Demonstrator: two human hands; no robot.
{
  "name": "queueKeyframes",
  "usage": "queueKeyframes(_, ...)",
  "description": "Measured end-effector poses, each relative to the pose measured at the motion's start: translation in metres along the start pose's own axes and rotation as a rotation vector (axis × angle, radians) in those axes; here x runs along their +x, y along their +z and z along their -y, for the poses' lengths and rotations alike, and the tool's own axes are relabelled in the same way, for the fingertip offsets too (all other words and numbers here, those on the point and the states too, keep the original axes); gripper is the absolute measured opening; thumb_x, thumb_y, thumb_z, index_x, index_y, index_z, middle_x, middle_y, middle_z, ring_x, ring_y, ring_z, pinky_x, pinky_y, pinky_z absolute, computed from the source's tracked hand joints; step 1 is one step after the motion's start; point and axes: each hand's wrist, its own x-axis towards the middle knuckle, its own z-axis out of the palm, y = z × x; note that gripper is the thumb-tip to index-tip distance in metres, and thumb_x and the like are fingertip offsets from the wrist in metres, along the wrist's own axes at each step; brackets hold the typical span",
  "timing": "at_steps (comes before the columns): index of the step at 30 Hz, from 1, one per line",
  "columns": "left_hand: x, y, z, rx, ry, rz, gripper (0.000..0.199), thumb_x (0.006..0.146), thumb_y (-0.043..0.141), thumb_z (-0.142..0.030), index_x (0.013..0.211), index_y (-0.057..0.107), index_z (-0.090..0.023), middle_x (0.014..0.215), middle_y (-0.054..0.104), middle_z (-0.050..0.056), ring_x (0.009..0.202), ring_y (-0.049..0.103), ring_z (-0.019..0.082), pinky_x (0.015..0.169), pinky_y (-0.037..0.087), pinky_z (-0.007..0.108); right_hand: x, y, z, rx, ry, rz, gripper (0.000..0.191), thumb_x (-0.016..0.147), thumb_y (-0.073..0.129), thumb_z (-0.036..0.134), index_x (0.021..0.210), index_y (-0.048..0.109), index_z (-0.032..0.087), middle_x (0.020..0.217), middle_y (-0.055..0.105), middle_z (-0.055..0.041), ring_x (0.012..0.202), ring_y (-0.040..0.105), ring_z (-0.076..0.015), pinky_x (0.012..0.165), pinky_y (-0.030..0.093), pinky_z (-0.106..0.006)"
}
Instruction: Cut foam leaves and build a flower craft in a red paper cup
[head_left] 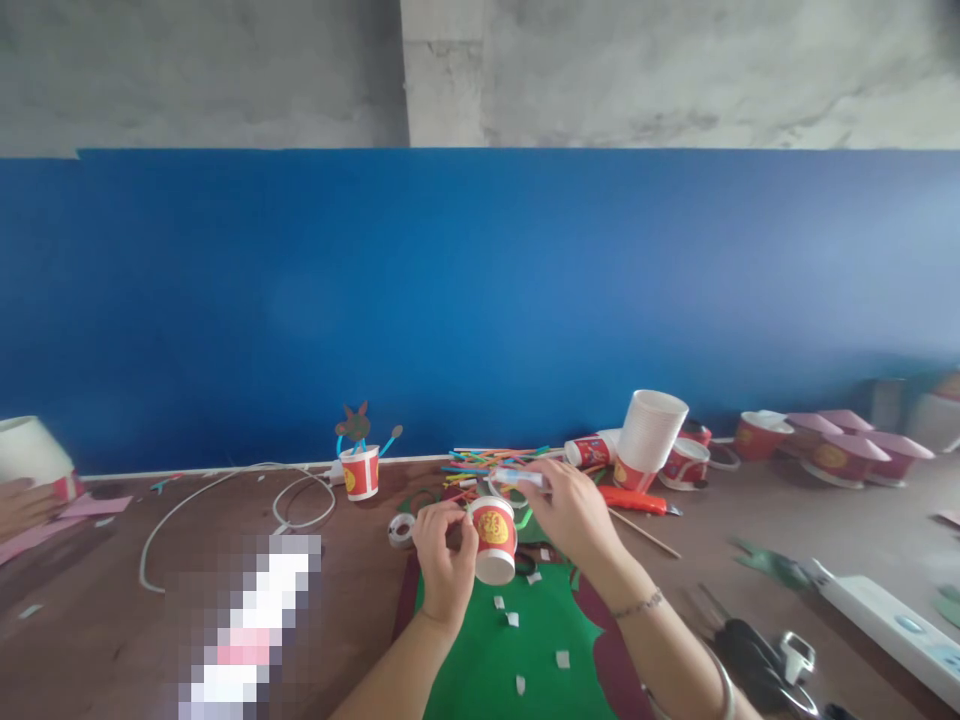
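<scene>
A red paper cup point(496, 532) with a yellow emblem is tilted above green paper, its white round end toward me. My left hand point(448, 555) grips the cup's left edge between thumb and fingers. To the right of the cup, my right hand point(574, 505) pinches a small whitish tube-like item point(519, 478), held above the cup. The green paper point(495, 650) has small white scraps point(562, 659) on it. Behind both hands lies a pile of colored sticks point(480, 462).
A decorated cup point(360, 474), a tape roll point(401, 530) and a white cable point(154, 530) are at left. A cup stack point(651, 435), orange cutter point(637, 501), scissors point(750, 650) and power strip point(892, 625) lie right. Another person's hand point(26, 508) is far left.
</scene>
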Motion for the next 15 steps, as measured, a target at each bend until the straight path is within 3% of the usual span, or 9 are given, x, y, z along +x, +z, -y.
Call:
queueKeyframes(3, 0.0, 0.001, 0.0, 0.002, -0.012, -0.004, 0.007, 0.078, 0.053, -0.017, 0.071, 0.054, -0.019, 0.079, 0.058, 0.004, 0.077, 0.054, 0.019, 0.071, 0.043, 0.034, 0.007, -0.005, -0.02, -0.168, 0.198, 0.025, 0.023, 0.083, 0.045, 0.03, 0.094, 0.061, 0.017, 0.086, 0.068, -0.009, 0.084, 0.061, -0.0237, 0.068, 0.039, -0.03)
queueKeyframes(7, 0.002, 0.001, -0.004, 0.02, 0.005, -0.012, 0.007, 0.076, 0.054, -0.015, 0.071, 0.054, -0.019, 0.077, 0.059, 0.004, 0.077, 0.054, 0.019, 0.07, 0.042, 0.034, 0.008, 0.004, -0.039, -0.307, 0.364, 0.171, 0.02, 0.077, 0.047, 0.02, 0.091, 0.061, 0.014, 0.087, 0.068, -0.0134, 0.085, 0.062, -0.0256, 0.065, 0.038, -0.03)
queueKeyframes(12, 0.003, -0.001, -0.006, 0.02, 0.06, -0.016, 0.008, 0.076, 0.052, -0.012, 0.075, 0.055, -0.02, 0.078, 0.059, 0.003, 0.079, 0.055, 0.019, 0.072, 0.042, 0.033, 0.002, 0.026, -0.051, -0.348, 0.382, 0.361, 0.023, 0.071, 0.053, 0.018, 0.092, 0.06, 0.011, 0.088, 0.067, -0.0164, 0.086, 0.062, -0.0286, 0.066, 0.039, -0.032)
queueKeyframes(15, 0.003, -0.002, -0.007, 0.019, 0.108, 0.0, 0.009, 0.076, 0.052, -0.011, 0.075, 0.055, -0.02, 0.078, 0.059, 0.003, 0.079, 0.054, 0.018, 0.073, 0.041, 0.033, 0.001, 0.029, -0.051, -0.343, 0.343, 0.329, 0.018, 0.071, 0.053, 0.018, 0.085, 0.062, 0.013, 0.088, 0.067, -0.0163, 0.086, 0.061, -0.0289, 0.066, 0.038, -0.032)
